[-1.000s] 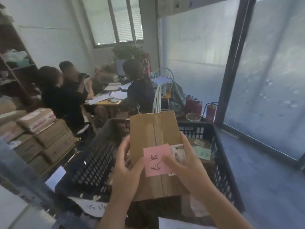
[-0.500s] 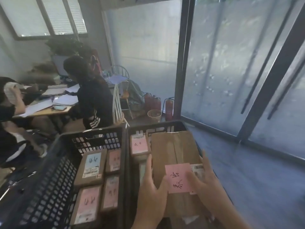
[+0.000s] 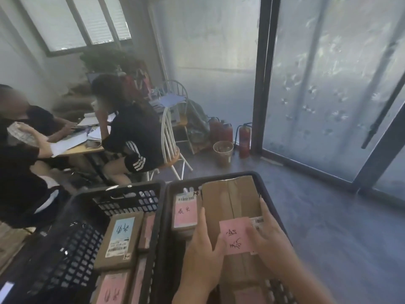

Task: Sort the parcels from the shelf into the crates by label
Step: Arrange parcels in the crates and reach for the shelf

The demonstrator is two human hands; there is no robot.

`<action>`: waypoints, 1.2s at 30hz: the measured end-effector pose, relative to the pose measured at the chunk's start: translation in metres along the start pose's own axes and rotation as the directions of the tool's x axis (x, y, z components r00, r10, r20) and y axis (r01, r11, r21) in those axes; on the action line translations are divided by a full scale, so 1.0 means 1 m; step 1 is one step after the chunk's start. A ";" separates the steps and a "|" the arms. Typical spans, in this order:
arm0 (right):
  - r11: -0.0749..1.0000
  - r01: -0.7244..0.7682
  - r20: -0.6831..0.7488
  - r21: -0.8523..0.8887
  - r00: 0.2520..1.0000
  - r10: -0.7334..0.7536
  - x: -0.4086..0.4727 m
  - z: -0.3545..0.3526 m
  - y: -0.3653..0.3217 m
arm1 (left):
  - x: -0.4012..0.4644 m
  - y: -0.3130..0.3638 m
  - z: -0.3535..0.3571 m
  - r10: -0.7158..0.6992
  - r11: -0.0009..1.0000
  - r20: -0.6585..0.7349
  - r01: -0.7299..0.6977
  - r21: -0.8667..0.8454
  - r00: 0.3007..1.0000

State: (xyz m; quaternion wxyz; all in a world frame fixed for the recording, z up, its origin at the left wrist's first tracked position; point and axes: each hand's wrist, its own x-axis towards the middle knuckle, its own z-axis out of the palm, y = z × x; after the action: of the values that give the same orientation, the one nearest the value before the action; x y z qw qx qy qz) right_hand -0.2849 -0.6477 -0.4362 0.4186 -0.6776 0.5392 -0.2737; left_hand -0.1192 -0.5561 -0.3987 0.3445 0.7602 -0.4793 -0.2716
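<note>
I hold a brown cardboard parcel with a pink handwritten label low inside the right black crate. My left hand grips its left edge, thumb on the front. My right hand grips its right edge, thumb on the pink label. Beside it in the same crate stands a smaller parcel with a pink label. The left black crate holds several parcels, one with a light blue label, others with pink labels.
Three people sit at a desk beyond the crates on the left, one on a white chair. Red fire extinguishers and a cup stand by the glass door. Grey floor lies to the right.
The view swung right from the shelf side to the two crates. Both hands carried the parcel down and forward into the right crate, keeping the same grip.
</note>
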 end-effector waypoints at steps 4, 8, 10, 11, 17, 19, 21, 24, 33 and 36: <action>0.999 -0.047 0.022 0.016 0.999 0.047 0.031 0.010 0.012 | 0.026 -0.001 0.012 -0.061 0.997 -0.006 0.061 0.047 0.998; 0.994 -0.111 0.064 0.009 0.992 0.110 0.046 0.022 0.025 | 0.039 -0.008 0.026 -0.112 0.990 -0.014 0.112 0.088 0.994; 0.990 -0.139 0.085 -0.004 0.987 0.138 0.049 0.029 0.031 | 0.042 -0.015 0.032 -0.126 0.985 -0.020 0.127 0.113 0.992; 0.989 -0.147 0.084 -0.012 0.985 0.148 0.051 0.032 0.034 | 0.043 -0.019 0.035 -0.126 0.983 -0.025 0.128 0.128 0.992; 0.990 -0.141 0.074 0.016 0.987 0.140 0.066 0.043 0.029 | 0.060 -0.023 0.038 -0.123 0.973 -0.074 0.135 0.187 0.990; 0.986 -0.160 0.078 0.045 0.985 0.156 0.069 0.042 0.026 | 0.062 -0.021 0.037 -0.126 0.970 -0.073 0.138 0.199 0.989; 0.985 -0.162 0.086 0.052 0.984 0.157 0.070 0.041 0.024 | 0.062 -0.018 0.035 -0.132 0.967 -0.060 0.142 0.213 0.989; 0.986 -0.158 0.095 0.063 0.984 0.151 0.067 0.038 0.021 | 0.057 -0.014 0.029 -0.137 0.965 -0.050 0.145 0.221 0.989; 0.993 0.105 -0.043 -0.058 0.993 -0.107 0.025 0.013 -0.034 | 0.017 -0.007 -0.025 -0.045 0.979 -0.132 0.070 0.190 0.990; 0.963 0.209 -0.076 -0.169 0.972 -0.224 -0.007 0.010 -0.066 | -0.005 0.000 -0.054 0.031 0.986 -0.183 0.001 0.169 0.983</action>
State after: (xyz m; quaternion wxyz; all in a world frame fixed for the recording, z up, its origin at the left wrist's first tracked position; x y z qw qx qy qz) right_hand -0.2453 -0.6338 -0.3836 0.3044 -0.7503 0.5013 -0.3052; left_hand -0.0811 -0.5375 -0.3656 0.3242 0.8048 -0.4721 -0.1558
